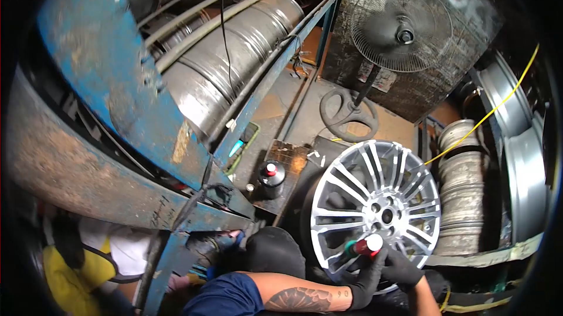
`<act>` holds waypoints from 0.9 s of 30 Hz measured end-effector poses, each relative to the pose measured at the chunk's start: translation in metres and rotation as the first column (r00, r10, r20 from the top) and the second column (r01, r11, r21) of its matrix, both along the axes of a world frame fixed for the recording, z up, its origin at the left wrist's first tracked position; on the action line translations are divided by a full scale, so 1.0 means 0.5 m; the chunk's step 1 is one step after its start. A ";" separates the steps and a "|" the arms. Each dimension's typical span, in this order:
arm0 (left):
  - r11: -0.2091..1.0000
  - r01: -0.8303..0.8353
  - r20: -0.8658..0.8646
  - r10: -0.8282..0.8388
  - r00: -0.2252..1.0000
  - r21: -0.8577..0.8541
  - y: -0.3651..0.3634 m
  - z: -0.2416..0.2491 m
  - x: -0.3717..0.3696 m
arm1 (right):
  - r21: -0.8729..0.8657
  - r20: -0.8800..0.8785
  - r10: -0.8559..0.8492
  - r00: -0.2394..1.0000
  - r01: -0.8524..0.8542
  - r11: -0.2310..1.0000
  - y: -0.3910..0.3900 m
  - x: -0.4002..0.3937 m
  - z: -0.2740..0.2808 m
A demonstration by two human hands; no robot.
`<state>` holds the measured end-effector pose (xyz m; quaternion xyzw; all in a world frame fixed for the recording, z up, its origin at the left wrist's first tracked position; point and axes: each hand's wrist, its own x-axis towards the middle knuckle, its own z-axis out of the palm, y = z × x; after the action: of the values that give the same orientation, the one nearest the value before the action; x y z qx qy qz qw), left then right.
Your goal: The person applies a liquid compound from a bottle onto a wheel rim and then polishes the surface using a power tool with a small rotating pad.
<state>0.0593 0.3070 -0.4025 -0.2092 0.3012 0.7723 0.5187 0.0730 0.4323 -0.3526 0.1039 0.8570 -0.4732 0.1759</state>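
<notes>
over wheel, left hand holds likely red bottle

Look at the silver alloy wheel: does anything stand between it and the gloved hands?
Nothing visible bars the left hand or right hand from the alloy wheel; only a red, white-topped object beside them overlaps its spokes in view.

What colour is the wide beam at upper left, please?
The beam is blue with brown patches, best seen in the head view.

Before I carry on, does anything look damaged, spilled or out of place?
The blue frame looks scraped, with worn patches, and small white scraps lie loose beside the wheel. No spill stands out.
</notes>
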 end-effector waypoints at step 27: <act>0.959 0.105 0.117 -0.140 0.983 0.263 -0.002 0.031 -0.114 | 0.045 0.207 0.237 0.949 -0.251 0.967 0.022 -0.184 0.080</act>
<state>0.0023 0.3059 -0.3870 -0.1728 0.1759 0.7551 0.6074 -0.0189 0.4434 -0.3124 0.0503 0.8573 -0.4045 0.3144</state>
